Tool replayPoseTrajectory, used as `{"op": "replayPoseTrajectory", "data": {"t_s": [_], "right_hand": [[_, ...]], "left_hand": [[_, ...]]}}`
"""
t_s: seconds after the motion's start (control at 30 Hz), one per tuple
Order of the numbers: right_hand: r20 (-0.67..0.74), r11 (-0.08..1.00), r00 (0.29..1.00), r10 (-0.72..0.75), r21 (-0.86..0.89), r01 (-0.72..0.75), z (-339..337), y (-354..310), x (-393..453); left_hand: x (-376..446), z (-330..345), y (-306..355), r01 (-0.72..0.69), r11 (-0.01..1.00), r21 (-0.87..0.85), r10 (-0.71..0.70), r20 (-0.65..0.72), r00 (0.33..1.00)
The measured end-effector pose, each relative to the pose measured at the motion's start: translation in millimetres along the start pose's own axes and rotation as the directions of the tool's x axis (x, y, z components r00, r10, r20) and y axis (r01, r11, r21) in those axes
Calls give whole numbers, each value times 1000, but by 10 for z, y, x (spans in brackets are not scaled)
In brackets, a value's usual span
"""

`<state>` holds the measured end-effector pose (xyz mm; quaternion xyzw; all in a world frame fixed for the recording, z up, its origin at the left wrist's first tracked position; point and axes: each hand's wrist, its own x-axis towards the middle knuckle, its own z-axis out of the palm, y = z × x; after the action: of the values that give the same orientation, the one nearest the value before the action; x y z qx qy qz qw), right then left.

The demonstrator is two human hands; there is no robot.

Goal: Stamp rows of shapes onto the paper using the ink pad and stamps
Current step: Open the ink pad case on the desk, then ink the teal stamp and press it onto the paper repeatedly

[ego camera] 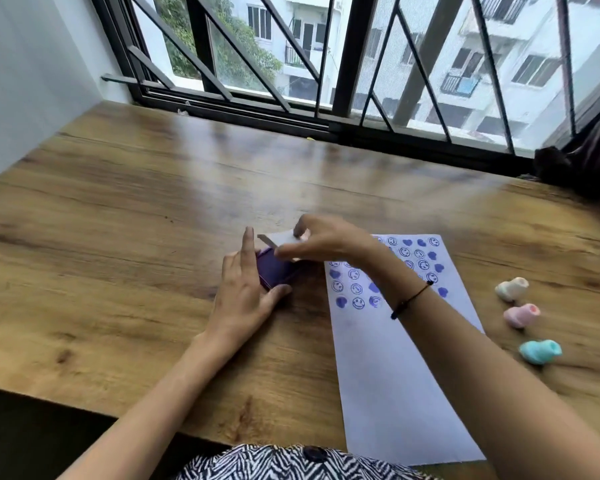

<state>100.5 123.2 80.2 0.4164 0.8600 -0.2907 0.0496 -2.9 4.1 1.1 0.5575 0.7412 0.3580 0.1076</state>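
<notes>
A purple ink pad (274, 270) lies on the wooden table (118, 237), left of the paper. My left hand (245, 292) rests against its left side, thumb at its near edge and fingers stretched along it. My right hand (326, 240) holds the pad's pale lid (279, 239) tilted just above the pad. The white paper (395, 375) lies to the right, its far half covered with rows of purple hearts and smiley faces. Three small stamps lie right of the paper: a white stamp (511, 288), a pink stamp (521, 315) and a teal stamp (540, 351).
A barred window (326, 64) runs along the table's far edge. A dark bag or cloth (582, 161) sits at the far right corner. A white wall (21, 81) bounds the left side. The table's near edge (84, 407) drops off at bottom left.
</notes>
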Motion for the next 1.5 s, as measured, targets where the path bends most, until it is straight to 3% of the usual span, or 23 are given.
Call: {"op": "replayPoseTrajectory", "data": {"t_s": [0.07, 0.13, 0.3, 0.5, 0.87, 1.0, 1.13, 1.27, 1.4, 1.5], "right_hand": [[153, 983, 988, 2, 182, -30, -209, 68, 32], [215, 925, 976, 34, 362, -112, -345, 156, 53], [128, 790, 985, 116, 589, -170, -580, 341, 218], [-121, 875, 957, 264, 447, -185, -579, 526, 425], [-436, 976, 878, 197, 172, -134, -445, 666, -129], [-560, 975, 798, 222, 114, -191, -412, 903, -653], [-685, 938, 661, 306, 100, -331, -432, 1225, -1271], [-671, 850, 574, 469, 166, -501, -382, 1540, -1780], [-508, 772, 631, 587, 115, -625, -183, 1729, -2046], [-524, 792, 636, 567, 136, -595, 18, 1773, -2089]], "left_hand": [[1, 3, 2, 0, 1000, 12, 0, 4, 1000], [-1, 2, 5, -1, 1000, 19, 1, 6, 1000], [-6, -2, 15, -10, 999, 47, 10, -6, 1000], [-17, -8, 24, 17, 993, 113, -15, -20, 1000], [49, 116, 383, -71, 996, 54, 69, 40, 997], [38, 300, 654, -120, 992, -48, 125, 112, 986], [-29, 534, 981, -236, 965, -113, 254, 185, 949], [-137, 738, 1259, -276, 934, -226, 330, 250, 910], [-235, 878, 1438, -319, 906, -276, 394, 283, 874], [-302, 917, 1515, -308, 900, -309, 400, 301, 866]]}}
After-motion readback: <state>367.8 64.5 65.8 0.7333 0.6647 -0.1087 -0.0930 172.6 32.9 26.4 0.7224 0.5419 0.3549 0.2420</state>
